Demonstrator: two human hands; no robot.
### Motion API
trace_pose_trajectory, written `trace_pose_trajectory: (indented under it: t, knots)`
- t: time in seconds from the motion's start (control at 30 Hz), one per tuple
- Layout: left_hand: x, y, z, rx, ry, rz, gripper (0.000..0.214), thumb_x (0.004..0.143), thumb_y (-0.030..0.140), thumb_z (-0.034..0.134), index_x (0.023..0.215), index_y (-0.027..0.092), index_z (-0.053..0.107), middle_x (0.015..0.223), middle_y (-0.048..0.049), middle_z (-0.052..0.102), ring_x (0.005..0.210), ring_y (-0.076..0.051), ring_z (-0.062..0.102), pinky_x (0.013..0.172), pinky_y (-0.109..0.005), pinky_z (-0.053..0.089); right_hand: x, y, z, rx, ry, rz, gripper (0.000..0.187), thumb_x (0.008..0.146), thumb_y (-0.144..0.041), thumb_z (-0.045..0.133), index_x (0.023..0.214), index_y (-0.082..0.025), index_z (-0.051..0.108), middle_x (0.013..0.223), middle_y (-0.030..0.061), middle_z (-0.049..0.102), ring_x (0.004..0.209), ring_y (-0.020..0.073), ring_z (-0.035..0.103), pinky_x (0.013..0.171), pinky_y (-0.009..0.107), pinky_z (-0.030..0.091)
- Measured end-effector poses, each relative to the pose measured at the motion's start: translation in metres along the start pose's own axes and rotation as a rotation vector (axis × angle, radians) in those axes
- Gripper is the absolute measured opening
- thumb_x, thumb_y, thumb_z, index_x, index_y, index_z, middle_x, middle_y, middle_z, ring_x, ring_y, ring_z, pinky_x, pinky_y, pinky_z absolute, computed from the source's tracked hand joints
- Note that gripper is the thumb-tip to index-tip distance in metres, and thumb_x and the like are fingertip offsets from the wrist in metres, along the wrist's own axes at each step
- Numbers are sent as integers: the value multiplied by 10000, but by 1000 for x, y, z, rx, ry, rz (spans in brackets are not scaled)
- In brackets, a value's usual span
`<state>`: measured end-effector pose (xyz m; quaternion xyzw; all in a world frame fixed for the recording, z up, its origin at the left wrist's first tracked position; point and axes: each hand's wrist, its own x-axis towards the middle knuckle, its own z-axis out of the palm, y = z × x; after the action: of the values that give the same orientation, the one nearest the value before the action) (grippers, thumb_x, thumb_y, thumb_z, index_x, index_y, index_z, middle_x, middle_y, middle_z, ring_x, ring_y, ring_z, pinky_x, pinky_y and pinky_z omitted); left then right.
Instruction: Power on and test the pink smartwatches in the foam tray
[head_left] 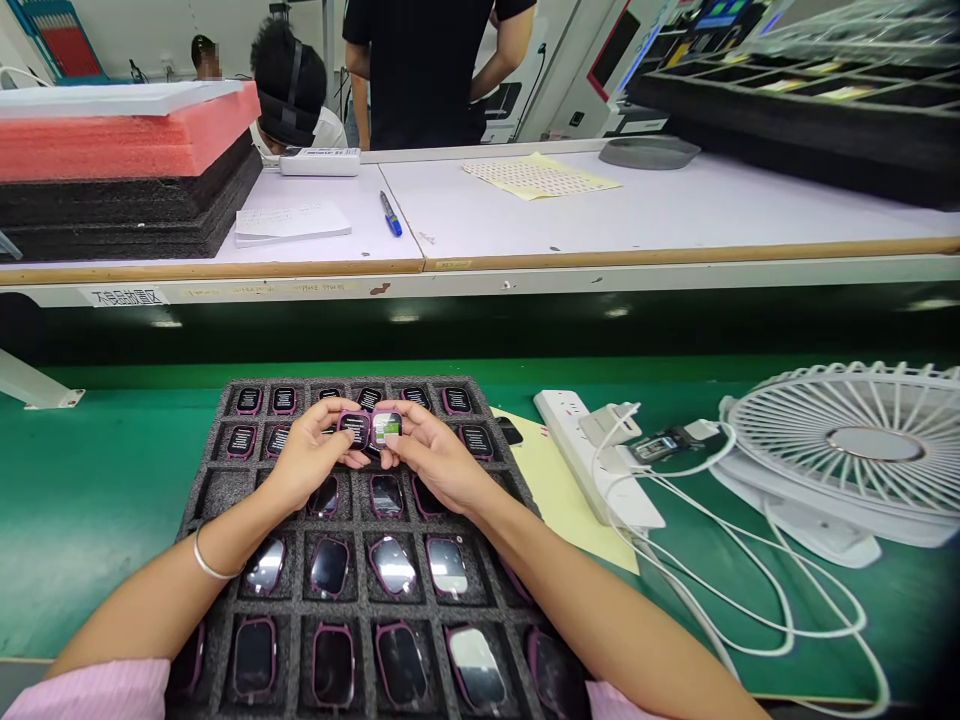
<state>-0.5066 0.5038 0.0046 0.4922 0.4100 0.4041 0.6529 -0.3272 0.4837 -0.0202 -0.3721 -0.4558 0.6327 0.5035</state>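
Over the upper part of a dark grey foam tray (pixel 217 492), my two hands each grip a purple-framed smartwatch body. My left hand (pixel 313 445) is closed on a watch (pixel 355 430) whose dark screen shows lines of white text. Beside it, my right hand (pixel 429 450) pinches a second watch (pixel 388 428), its lit screen white and green. The two watches are side by side, edges close together. Below them the tray's compartments hold several watches with dark or reflecting screens, such as one watch (pixel 334 663). In the top rows, watches (pixel 249 401) show white text.
Right of the tray are a yellow sheet (pixel 574 495), a white power strip (pixel 592 455) with chargers and loose cables, and a white fan (pixel 855 450). A raised shelf (pixel 525 225) behind carries stacked foam (pixel 127 190), a notepad (pixel 292 222), a pen (pixel 391 214) and black trays (pixel 795 120). People are beyond.
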Motion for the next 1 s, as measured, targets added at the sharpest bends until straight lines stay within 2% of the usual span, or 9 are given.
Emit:
trace_pose_trajectory:
  t: [0.3,0.43,0.53,0.77,1.0]
  knots:
    - [0,0,1,-43,-8,4,431,640,154,688,1054,181,568,1035,-22,646,620,-123,696,635,-255,585,1,3,0,23,-13,-24,444,728,-237,785,1121,-236,579,968,15,607,665,133,551,637,297,471]
    - [-2,1,2,-48,-20,-46,358,756,335,699,1051,171,579,861,-10,663,597,-149,698,615,-269,576,2,4,0,65,35,25,341,799,-410,754,1041,-218,610,862,1,589,561,111,492,525,267,412]
    - [-3,3,3,-67,-19,-67,362,792,412,662,1049,166,590,790,2,638,606,-172,705,629,-297,579,3,2,0,140,59,65,353,812,-499,724,992,-209,637,827,-2,569,540,113,487,494,268,394]
    - [-3,3,2,-81,-38,-63,330,745,312,670,1037,179,591,819,0,657,611,-172,705,632,-299,577,1,1,0,135,26,61,352,765,-385,791,1022,-212,624,816,-8,589,551,112,493,537,272,399]
    - [-3,3,2,-78,-45,-62,328,727,256,641,1040,173,591,826,8,654,612,-164,706,640,-288,577,1,2,-1,65,22,34,367,782,-385,780,1051,-207,606,769,-27,574,541,107,490,557,274,389]
